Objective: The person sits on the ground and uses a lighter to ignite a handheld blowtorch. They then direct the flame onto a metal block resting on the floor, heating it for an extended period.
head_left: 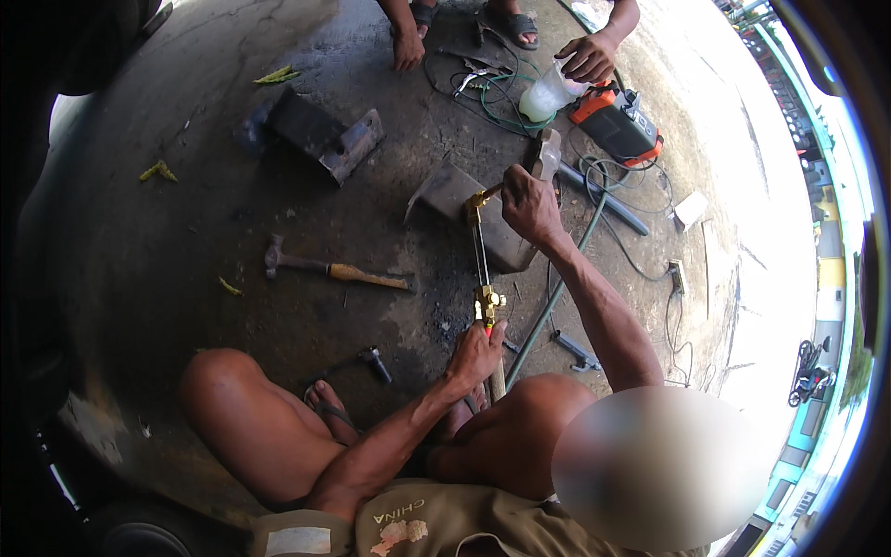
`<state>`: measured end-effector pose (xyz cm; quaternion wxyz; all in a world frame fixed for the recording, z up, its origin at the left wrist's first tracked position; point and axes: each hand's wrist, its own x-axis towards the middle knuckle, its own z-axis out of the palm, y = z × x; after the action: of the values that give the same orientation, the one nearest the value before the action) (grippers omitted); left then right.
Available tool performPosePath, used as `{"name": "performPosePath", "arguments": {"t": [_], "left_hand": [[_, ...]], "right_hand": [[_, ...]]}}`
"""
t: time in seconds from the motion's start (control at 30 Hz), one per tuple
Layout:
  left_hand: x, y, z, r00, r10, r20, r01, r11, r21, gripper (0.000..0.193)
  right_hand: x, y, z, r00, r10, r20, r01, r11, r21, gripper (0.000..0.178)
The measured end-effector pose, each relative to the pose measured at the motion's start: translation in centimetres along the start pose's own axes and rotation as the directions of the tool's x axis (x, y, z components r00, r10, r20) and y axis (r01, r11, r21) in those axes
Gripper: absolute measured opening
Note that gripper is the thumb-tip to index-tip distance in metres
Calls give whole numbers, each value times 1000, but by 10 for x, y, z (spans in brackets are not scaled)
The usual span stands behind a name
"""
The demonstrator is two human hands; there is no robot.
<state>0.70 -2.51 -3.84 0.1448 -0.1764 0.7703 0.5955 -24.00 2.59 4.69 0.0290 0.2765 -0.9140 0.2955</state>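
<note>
My left hand (478,355) is closed around the lower end of a brass cutting torch (482,255), which points away from me. The torch's copper-coloured nozzle turns right, close to my right fist. My right hand (532,206) is closed on what looks like a hammer (548,154); its blocky grey head shows just beyond the fist, and most of the handle is hidden. Beneath both lies a bent grey metal piece (513,252) on the ground. A ball-peen hammer (345,270) with a wooden handle lies to the left.
Across from me, another person's hand (589,58) holds a translucent container (549,96); their other hand (406,49) hangs low. An orange-and-black machine (619,127), cables, a green hose (563,283) and a dark pipe (617,206) lie right. A steel channel (320,135) and bolt (378,365) lie left.
</note>
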Motion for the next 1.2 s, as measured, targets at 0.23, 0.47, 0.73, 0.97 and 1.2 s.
{"name": "performPosePath", "arguments": {"t": [0.23,0.47,0.73,0.97,1.2], "left_hand": [[1,-5,2,998,45,-45,-45,999,-15,57],[1,4,-5,999,41,28,-41,999,-2,57],[-3,12,-9,999,-10,31,10,1000,-7,54],[-1,11,-9,999,-12,51,14,999,-31,55],[-3,20,-15,996,-47,79,48,999,-4,54]], "right_hand": [[-5,-3,-1,1000,-23,2,23,1000,14,9],[-3,8,-5,994,-102,39,103,994,-22,5],[-6,8,2,995,-92,39,94,993,-75,7],[1,6,-6,977,-194,85,202,974,-100,9],[23,4,-19,924,-288,251,323,940,-113,9]]}}
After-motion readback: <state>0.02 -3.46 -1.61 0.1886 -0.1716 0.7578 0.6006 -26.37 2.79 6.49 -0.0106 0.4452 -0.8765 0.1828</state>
